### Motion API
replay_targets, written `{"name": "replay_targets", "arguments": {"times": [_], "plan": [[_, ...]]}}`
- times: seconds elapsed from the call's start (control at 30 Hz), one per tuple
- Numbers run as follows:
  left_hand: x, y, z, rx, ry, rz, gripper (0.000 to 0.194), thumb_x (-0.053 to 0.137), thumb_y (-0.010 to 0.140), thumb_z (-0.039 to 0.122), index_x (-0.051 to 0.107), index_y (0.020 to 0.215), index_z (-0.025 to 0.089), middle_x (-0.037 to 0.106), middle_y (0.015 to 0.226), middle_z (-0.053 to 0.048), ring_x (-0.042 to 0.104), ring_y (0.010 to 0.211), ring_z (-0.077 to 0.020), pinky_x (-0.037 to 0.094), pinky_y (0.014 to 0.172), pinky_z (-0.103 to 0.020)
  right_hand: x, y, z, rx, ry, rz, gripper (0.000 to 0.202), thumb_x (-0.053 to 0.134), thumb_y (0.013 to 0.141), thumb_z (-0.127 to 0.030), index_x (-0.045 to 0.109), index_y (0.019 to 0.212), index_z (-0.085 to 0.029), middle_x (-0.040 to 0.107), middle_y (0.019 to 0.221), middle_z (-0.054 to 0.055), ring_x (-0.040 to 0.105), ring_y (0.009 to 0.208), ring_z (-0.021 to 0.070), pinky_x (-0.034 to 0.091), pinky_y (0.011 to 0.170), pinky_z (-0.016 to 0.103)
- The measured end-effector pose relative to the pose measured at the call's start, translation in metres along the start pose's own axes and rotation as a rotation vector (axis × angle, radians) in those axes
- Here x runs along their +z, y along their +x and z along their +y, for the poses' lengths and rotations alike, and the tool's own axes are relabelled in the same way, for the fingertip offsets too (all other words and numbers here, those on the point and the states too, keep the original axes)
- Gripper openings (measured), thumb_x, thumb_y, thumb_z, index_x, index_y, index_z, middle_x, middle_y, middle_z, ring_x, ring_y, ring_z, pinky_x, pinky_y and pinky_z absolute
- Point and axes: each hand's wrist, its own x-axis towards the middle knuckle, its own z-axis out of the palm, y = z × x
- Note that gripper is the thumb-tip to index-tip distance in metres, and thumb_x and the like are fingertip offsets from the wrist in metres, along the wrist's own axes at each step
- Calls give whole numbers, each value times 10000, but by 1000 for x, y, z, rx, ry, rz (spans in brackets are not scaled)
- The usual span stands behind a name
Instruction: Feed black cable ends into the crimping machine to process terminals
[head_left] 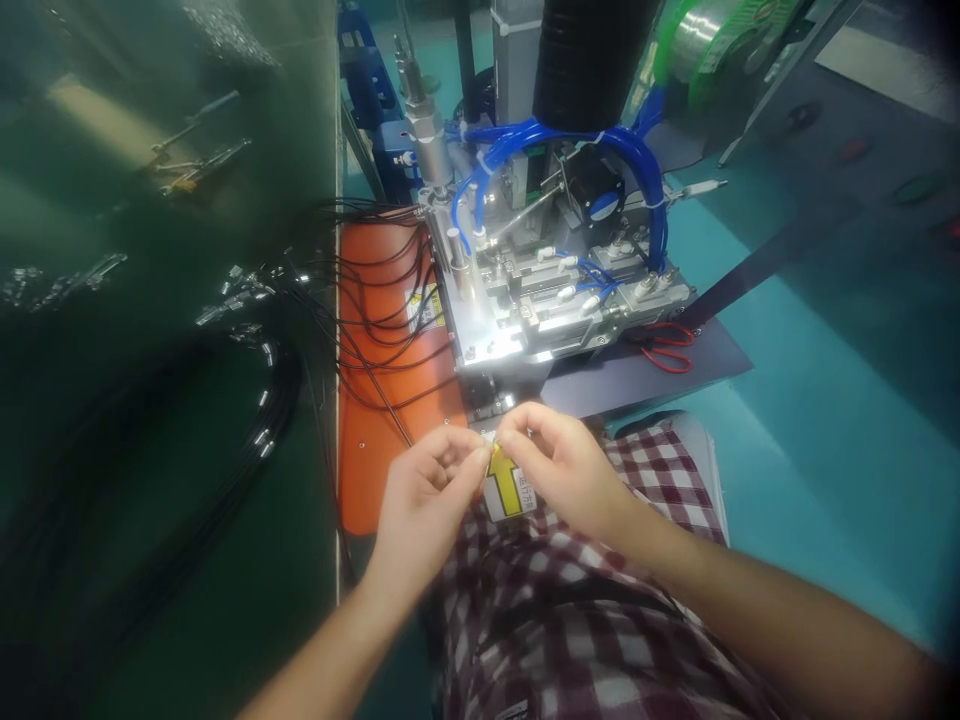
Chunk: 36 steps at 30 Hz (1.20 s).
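Just in front of the machine, my left hand and my right hand meet with thumbs and forefingers pinched. Whatever sits between the fingertips is too small to make out. Behind and below them shows a white label with a yellow arrow. Thin black cables cross an orange plate left of the machine, and one runs toward my left hand; whether it ends in my fingers is hidden. Directly beyond my hands stands the metal pneumatic fixture, with its lit front edge facing me.
Blue air hoses arch over the fixture. A green-flanged spool of wire hangs at the upper right. On the dark green table at left lie a bundle of black cables and several metal-ended parts. A red cord loop lies right of the fixture.
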Motion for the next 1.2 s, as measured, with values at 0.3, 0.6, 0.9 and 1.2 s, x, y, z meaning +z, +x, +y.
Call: {"name": "replay_targets", "arguments": {"times": [0.3,0.6,0.9,1.2], "plan": [[1,5,2,-17,13,-52,191,692,793,341,657,763,155,539,604,28,426,503,-60,381,505,-167,-14,9,-10,-40,62,-74,133,517,897,-157,641,940,-179,637,853,6,577,668,110,438,543,212],[-1,6,1,-62,15,-47,226,693,789,376,648,745,159,554,617,18,470,529,-75,404,519,-184,-19,9,-12,-191,-103,-46,151,550,881,-121,684,838,-177,659,831,17,613,761,149,482,667,265],[1,4,-1,-18,13,-10,175,692,784,323,656,752,154,554,600,21,444,503,-62,389,497,-166,-15,4,-5,58,71,-36,115,594,855,-264,644,807,-172,563,594,-27,459,470,94,335,413,215],[0,4,0,0,-7,-30,183,670,809,303,617,718,153,466,546,60,339,459,-30,310,460,-144,-6,2,-5,136,132,-37,133,646,784,-288,630,755,-160,508,558,-37,374,457,78,285,413,210]]}}
